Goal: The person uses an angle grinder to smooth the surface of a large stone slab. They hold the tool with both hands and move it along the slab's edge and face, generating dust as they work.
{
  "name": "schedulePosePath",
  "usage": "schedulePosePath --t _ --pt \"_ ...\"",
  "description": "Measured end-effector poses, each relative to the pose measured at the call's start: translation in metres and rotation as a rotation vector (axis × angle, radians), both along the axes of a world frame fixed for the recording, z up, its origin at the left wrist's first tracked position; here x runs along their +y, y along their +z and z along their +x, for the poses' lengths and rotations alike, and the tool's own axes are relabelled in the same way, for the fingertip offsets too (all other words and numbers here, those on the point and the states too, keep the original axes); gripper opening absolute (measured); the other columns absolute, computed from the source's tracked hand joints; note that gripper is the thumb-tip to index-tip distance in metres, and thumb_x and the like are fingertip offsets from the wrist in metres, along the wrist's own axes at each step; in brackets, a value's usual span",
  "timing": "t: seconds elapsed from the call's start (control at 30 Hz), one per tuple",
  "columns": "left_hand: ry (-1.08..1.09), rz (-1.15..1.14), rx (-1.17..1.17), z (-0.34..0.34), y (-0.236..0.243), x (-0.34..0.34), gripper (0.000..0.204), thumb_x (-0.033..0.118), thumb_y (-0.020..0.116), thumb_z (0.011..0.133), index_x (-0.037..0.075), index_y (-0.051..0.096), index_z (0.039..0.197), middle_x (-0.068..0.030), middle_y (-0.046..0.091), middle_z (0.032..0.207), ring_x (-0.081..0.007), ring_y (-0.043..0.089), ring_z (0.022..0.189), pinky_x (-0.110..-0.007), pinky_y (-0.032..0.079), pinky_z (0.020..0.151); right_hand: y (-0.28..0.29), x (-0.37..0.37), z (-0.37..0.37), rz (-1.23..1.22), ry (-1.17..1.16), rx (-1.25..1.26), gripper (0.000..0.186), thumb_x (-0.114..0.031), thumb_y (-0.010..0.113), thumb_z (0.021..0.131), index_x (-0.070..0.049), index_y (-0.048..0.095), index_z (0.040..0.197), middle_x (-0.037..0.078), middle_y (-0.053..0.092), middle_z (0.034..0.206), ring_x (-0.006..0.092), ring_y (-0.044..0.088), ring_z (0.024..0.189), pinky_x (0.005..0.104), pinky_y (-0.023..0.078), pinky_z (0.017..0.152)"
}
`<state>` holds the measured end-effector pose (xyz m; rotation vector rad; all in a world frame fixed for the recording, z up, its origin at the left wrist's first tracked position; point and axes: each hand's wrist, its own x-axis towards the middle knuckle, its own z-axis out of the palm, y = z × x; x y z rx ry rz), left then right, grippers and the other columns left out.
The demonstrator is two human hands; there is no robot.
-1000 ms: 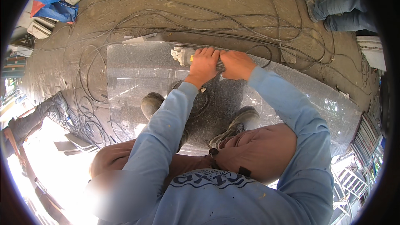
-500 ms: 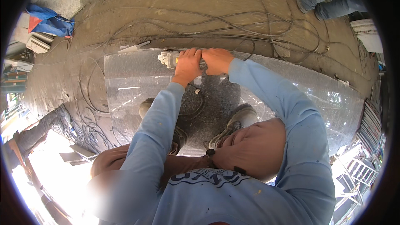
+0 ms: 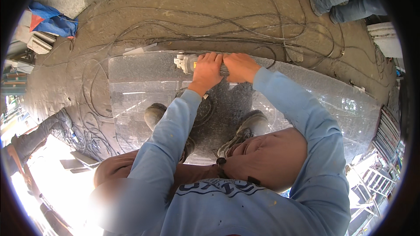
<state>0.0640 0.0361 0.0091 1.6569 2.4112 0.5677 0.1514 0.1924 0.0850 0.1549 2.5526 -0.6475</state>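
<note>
Grey and shiny, a big stone slab lies low down in front of the person. At its far edge is a power tool with a pale head and a darker body. Its long side goes from left to right, much the same way as that edge. The head points left, out past both hands.

The left hand is nearer to the head. Its grip is closed round the body of the tool, with the knuckles on top. The right hand is just beside it, to the right, and its grip is closed round the back end. So the tool's head sticks out to the left of the left grip, and the right grip is farthest from it. I cannot tell if the head touches the stone, as its under side is hidden.

Both arms reach out ahead in blue sleeves. The left arm is nearly straight and leans a bit to the right. The right elbow is bent and out wide, so that arm comes in on a slant. A dark cord bends round to the right of the right hand, near the slab's edge
</note>
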Motion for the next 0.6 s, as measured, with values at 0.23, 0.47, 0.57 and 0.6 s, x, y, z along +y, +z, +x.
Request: schedulePosePath --t 0.23,0.47,0.57,0.6 --pt "-0.005 0.048 0.015 0.001 0.0 0.001 0.058 0.023 0.087 0.066 0.009 0.063 0.116 -0.0085 0.062 0.103 -0.0298 0.062 0.105 -0.044 0.046 0.09 0.006 -0.002 -0.001 0.007 -0.034 -0.037 0.045 -0.015 0.084 0.073 0.004 0.066 0.11 0.021 0.073 0.106 0.0378 0.071 0.104 0.0455 0.058 0.089" --pt "0.005 -0.002 0.003 -0.006 0.0 -0.005 0.059 0.023 0.087 0.065 0.009 0.063 0.116 -0.0084 0.062 0.104 -0.0298 0.062 0.106 -0.044 0.046 0.091 -0.002 -0.008 -0.007 0.004 -0.033 -0.013 0.046 -0.015 0.085 0.072 0.004 0.066 0.109 0.02 0.073 0.105 0.0377 0.071 0.104 0.0458 0.058 0.088" --pt "0.009 -0.004 0.004 -0.011 -0.003 -0.009 0.061 0.023 0.088 0.064 0.009 0.063 0.118 -0.0086 0.063 0.105 -0.0301 0.062 0.107 -0.044 0.046 0.092 -0.003 -0.011 -0.012 -0.008 -0.026 0.0 0.044 -0.014 0.085 0.072 0.003 0.066 0.107 0.02 0.073 0.105 0.0378 0.071 0.104 0.0464 0.059 0.088" --pt "0.009 -0.003 0.006 -0.013 -0.005 -0.011 0.062 0.023 0.088 0.064 0.008 0.063 0.118 -0.0087 0.063 0.106 -0.0303 0.062 0.108 -0.044 0.046 0.093 -0.004 -0.012 -0.013 -0.009 -0.026 0.004 0.043 -0.014 0.085 0.072 0.003 0.067 0.107 0.02 0.073 0.105 0.0378 0.071 0.104 0.0466 0.059 0.088"
